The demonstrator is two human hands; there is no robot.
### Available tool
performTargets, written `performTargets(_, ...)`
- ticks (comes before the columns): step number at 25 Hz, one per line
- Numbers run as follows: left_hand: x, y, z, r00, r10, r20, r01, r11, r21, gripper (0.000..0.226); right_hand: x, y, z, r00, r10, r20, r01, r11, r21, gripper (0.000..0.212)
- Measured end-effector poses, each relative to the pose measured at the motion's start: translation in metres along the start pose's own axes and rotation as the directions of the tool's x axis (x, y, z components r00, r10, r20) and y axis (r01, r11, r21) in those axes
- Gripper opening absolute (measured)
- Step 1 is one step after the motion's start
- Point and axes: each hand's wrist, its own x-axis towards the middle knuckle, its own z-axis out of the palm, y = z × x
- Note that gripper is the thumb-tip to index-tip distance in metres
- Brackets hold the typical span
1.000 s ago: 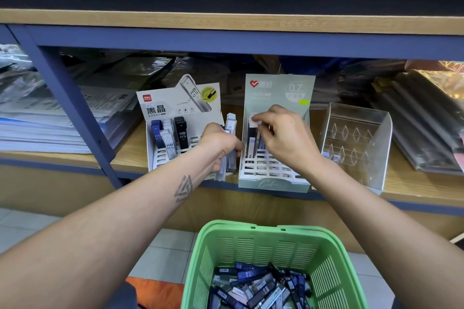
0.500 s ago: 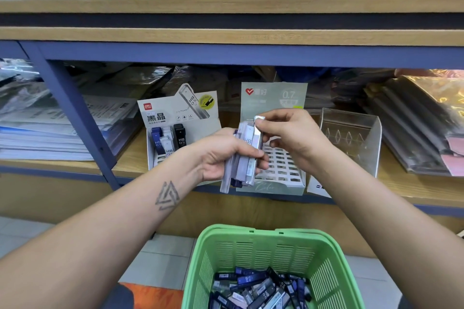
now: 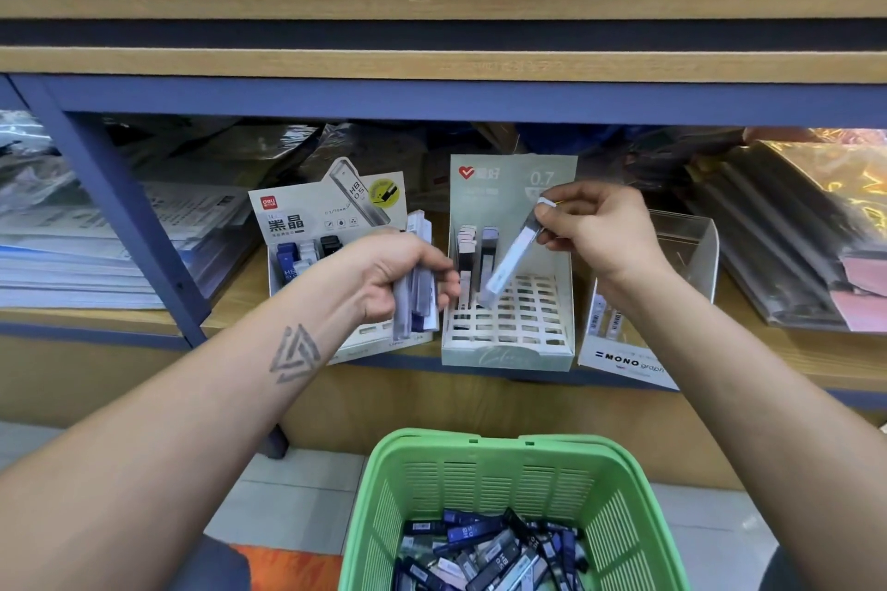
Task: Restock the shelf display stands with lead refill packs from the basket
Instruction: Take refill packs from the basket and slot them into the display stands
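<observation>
While the green basket [image 3: 513,494] sits nearest the viewer, low and centred, its bottom is covered with a loose heap of dark and pale lead refill packs [image 3: 485,552], so plenty of stock is left to shelve. Above it, the left hand [image 3: 398,276] grips a small bundle of packs [image 3: 416,283], fingers curled round them, held upright in front of the gap between the two card stands. The right hand [image 3: 595,230] pinches the top end of a single pale pack [image 3: 509,264], which slants down and to the left so that its lower end hangs just over the slotted grid of the grey-green 0.7 display stand [image 3: 509,350]. A few packs already stand in that stand's back rows; most of its slots look unfilled.

To seat this pack well, I judge it should be brought upright first, its lower end lined up with an open slot beside the filled ones, then lowered straight until it stops, with the pinch released only once it stands by itself. Pushing at a slant could jam it against the grid or tip its neighbours.

Left of this stand is the white HB 0.5 stand [image 3: 331,226] with some packs, and right of it a clear stand [image 3: 681,264], all on the wooden shelf [image 3: 240,302]. Behind lie bagged goods too dim to name.
</observation>
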Motion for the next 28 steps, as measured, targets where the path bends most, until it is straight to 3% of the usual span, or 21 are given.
performTargets(3, 0.006, -0.002, -0.002, 0.996, 0.009, -0.091, -0.005, 0.999, 0.046, 0.013, 0.004, 0.004, 0.001, 0.993, -0.121, -0.007, 0.118, 0.981, -0.156, 0.013)
performTargets(6, 0.015, -0.007, 0.003, 0.986, 0.039, -0.164, -0.019, 0.992, 0.121, 0.016, 0.006, 0.009, 0.002, 0.963, -0.269, 0.018, 0.254, 0.883, -0.396, 0.018)
performTargets(8, 0.02, -0.01, 0.007, 0.98, 0.059, -0.188, -0.029, 0.987, 0.159, 0.017, 0.006, 0.011, 0.004, 0.943, -0.331, 0.026, 0.305, 0.835, -0.458, 0.02)
performTargets(14, 0.037, -0.018, 0.01, 0.954, 0.129, -0.271, -0.045, 0.954, 0.296, 0.013, 0.012, 0.019, 0.01, 0.924, -0.381, 0.022, 0.344, 0.806, -0.481, 0.012)
performTargets(28, 0.055, -0.028, 0.013, 0.948, 0.137, -0.289, -0.024, 0.932, 0.361, 0.014, 0.016, 0.03, 0.017, 0.938, -0.327, 0.112, 0.34, 0.813, -0.473, 0.009)
